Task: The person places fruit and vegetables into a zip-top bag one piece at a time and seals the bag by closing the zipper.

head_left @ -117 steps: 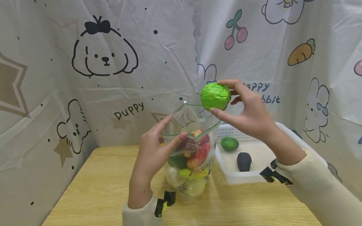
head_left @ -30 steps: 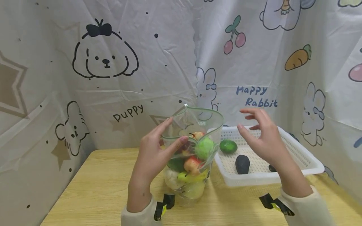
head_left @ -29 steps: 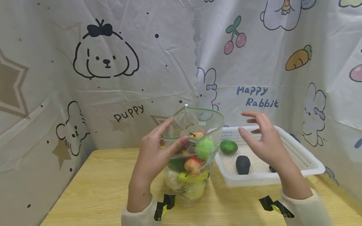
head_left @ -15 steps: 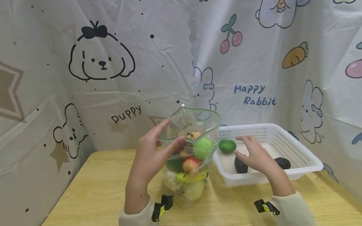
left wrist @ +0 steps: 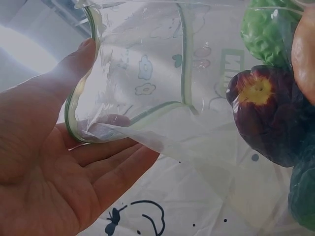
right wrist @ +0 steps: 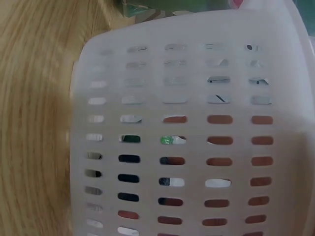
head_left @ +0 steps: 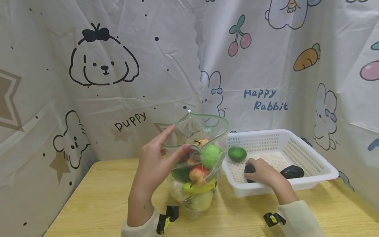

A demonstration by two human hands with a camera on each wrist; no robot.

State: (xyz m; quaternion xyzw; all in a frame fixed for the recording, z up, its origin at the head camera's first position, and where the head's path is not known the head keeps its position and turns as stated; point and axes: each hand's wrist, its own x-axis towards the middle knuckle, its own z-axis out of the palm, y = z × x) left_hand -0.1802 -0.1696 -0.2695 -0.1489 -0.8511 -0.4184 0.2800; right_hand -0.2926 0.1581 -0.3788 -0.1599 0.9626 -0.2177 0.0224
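Note:
A clear zip bag (head_left: 193, 130) with a green rim stands upright on the table, its mouth spread wide. Inside it are a crinkled bright green piece (head_left: 210, 156), a red-yellow apple-like fruit (head_left: 197, 174), a yellow banana-like piece (head_left: 196, 188) and a dark purple fruit (left wrist: 261, 110). My left hand (head_left: 154, 163) holds the bag at its rim, thumb in front and fingers behind. In the white basket my right hand (head_left: 263, 171) grips a dark avocado (head_left: 249, 172) between thumb and fingers; part of it is hidden. The right wrist view shows mostly the basket's slotted wall (right wrist: 192, 108).
The white basket (head_left: 254, 190) sits right of the bag. A green fruit (head_left: 237, 154) lies at its left side and another dark avocado (head_left: 292, 171) to the right of my hand. Wood-grain table (head_left: 97, 194) spreads out in front; a printed curtain (head_left: 165, 82) hangs behind.
The bright green piece, earlier in my right hand, now lies in the bag. My right hand has come down into the basket and taken hold of the dark avocado. My left hand stays at the rim.

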